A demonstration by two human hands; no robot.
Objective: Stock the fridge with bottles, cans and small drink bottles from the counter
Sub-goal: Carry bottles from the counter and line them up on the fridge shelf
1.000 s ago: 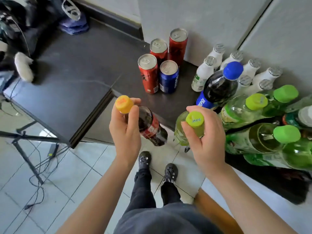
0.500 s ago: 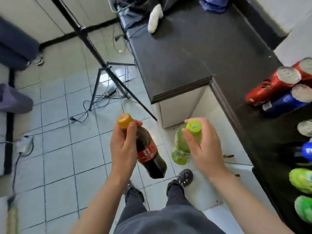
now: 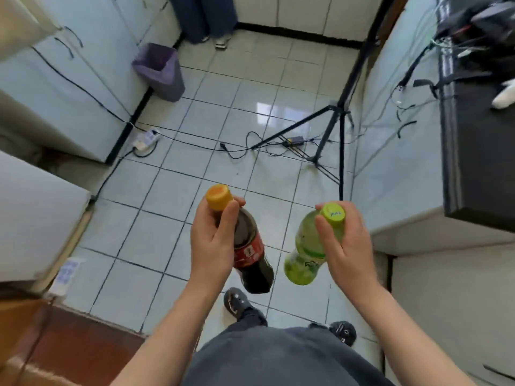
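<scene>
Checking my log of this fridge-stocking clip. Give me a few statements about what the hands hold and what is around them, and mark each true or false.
1. The left hand grips a cola bottle near its neck. True.
2. The right hand holds a green bottle. True.
3. The cola bottle has a blue cap. False: it has an orange cap.
4. Both bottles stand on the floor. False: both are held in the air above it.
5. A purple bin stands on the floor. True.
6. The green bottle is uncapped. False: a green cap is on it.
</scene>
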